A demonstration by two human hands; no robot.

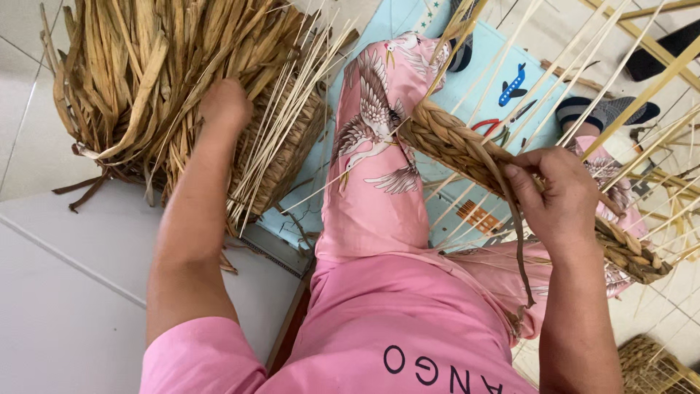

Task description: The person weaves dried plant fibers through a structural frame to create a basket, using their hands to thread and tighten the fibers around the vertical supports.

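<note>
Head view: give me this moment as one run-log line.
left hand: reaching into dried leaf bundle | right hand: gripping braided rim of half-woven piece | thin pale stakes beside bundle

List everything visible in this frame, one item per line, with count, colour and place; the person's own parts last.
dried leaf bundle: one, tan, upper left on the floor
thin reeds: many, pale, leaning beside the bundle
braided rim: one, brown, centre right, with pale stakes fanning out
play mat: one, light blue, under the legs
small woven basket: one, brown, bottom right corner
dark shoes: two, upper right
left hand: reaching into the leaf bundle
right hand: gripping the braided rim
pink clothing: shirt and patterned trousers
</note>
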